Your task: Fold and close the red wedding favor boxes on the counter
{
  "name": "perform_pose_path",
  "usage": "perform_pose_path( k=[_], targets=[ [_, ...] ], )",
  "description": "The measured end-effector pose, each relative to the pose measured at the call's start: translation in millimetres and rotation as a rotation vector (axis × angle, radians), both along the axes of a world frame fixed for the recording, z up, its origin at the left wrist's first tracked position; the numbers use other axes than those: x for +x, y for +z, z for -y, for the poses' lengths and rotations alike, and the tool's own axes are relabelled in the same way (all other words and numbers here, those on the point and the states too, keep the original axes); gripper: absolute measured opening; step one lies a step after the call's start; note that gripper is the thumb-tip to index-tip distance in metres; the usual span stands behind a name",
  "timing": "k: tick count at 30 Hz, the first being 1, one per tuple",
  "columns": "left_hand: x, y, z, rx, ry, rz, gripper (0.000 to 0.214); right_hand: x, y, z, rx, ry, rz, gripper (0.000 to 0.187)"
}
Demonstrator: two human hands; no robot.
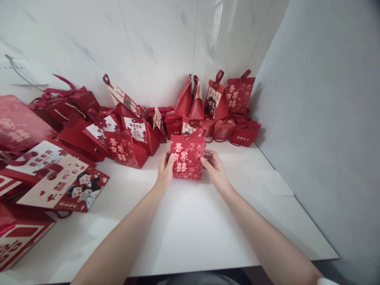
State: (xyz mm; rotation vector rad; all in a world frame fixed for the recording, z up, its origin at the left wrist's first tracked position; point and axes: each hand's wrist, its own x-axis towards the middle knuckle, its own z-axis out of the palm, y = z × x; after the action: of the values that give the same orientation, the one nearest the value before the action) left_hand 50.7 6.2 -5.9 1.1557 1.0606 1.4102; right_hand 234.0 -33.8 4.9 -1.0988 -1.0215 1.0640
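Between both hands is a red gift box [187,160] with pale pink Chinese characters and a floral print on its front. My left hand [165,168] grips its left side, the thumb on the front edge. On the opposite side, my right hand [215,168] holds the box with the thumb at the front edge and the fingers behind. The box is upright, near the middle of the white table [190,229]. Just behind it stands another gift box [190,126] with a cartoon label, partly hidden.
Red gift boxes with ribbon loops line the back wall, including a floral one [240,95] and a small ribboned one [246,133]. More boxes crowd the left, with a cartoon-couple box [69,186] lying nearest. A grey wall [332,118] borders the table's right.
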Motion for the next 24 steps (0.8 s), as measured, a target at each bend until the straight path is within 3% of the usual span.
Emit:
perform_pose_path(
  k=[5,24],
  targets=[
    [0,-2.5,-1,-0.062,-0.007,0.009,0.048,-5,-11.6,-1,0.034,0.032,0.161,0.052],
    [1,-6.1,-3,-0.077,-0.033,0.072,0.051,-3,-18.0,-7,0.015,0.044,0.102,0.034]
  ],
)
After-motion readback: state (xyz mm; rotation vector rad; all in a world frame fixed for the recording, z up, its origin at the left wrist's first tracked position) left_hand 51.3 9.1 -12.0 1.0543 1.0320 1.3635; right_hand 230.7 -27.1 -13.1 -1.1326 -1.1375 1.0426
